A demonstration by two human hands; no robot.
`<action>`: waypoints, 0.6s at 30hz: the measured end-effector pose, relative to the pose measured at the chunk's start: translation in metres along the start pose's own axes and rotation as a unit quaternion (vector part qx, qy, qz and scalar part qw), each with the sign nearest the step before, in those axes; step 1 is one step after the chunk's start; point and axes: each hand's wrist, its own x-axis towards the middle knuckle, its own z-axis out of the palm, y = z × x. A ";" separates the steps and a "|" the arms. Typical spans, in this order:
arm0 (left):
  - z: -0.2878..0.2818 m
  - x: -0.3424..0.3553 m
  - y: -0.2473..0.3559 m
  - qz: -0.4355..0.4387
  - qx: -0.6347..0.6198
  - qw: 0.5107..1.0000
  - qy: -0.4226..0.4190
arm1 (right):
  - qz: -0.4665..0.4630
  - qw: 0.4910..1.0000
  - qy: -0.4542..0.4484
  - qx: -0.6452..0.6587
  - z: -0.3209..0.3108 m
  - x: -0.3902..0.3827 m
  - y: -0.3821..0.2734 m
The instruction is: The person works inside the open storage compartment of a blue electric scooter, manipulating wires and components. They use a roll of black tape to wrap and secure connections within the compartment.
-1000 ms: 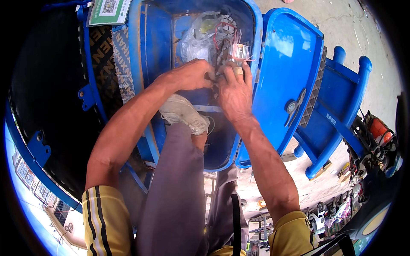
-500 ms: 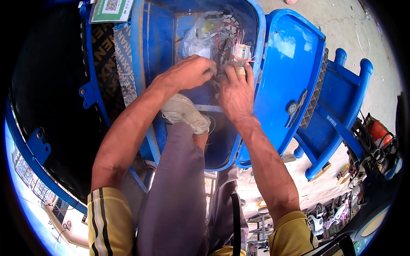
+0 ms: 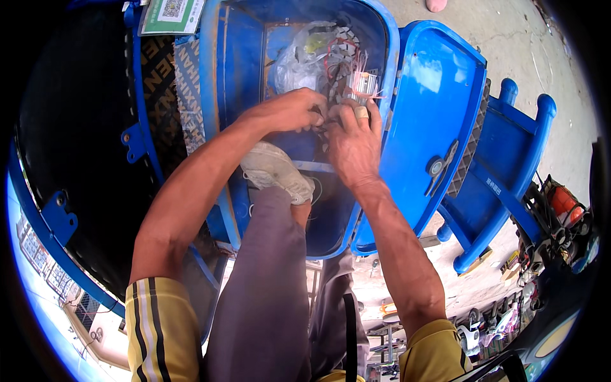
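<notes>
My left hand and my right hand are close together inside an open blue metal compartment. The left thumb and fingers are pinched, and the right fingers, one wrapped with a tan band, curl downward. What they hold is dark, small and mostly hidden between the fingertips. Just beyond the right fingers lies a finned silver metal box with thin pinkish wires. A bundle of wires with white connectors stretches behind it, beside a crumpled clear plastic bag.
My shoe rests at the compartment's near part, by a crossbar. The hinged blue lid lies open at the right, with a tape roll and pliers-like tool on it. Beyond stands a blue frame. A black padded panel is at the left.
The whole view has shifted slightly. My left fingers have moved a little closer to the right hand, and both hands stay at the same spot by the wires.
</notes>
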 end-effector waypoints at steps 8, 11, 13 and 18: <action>0.003 -0.007 0.021 -0.031 0.031 0.999 0.008 | -0.003 0.999 -0.005 0.034 -0.005 -0.002 0.000; 0.002 -0.007 0.017 0.017 0.054 0.998 0.025 | 0.007 1.000 0.001 0.024 -0.003 -0.001 0.000; 0.004 -0.003 0.006 0.051 0.078 0.994 0.049 | 0.011 1.000 0.006 0.018 -0.001 -0.001 -0.001; 0.004 -0.012 0.005 0.060 0.116 0.991 0.029 | 0.007 1.000 0.025 0.010 0.001 -0.001 0.000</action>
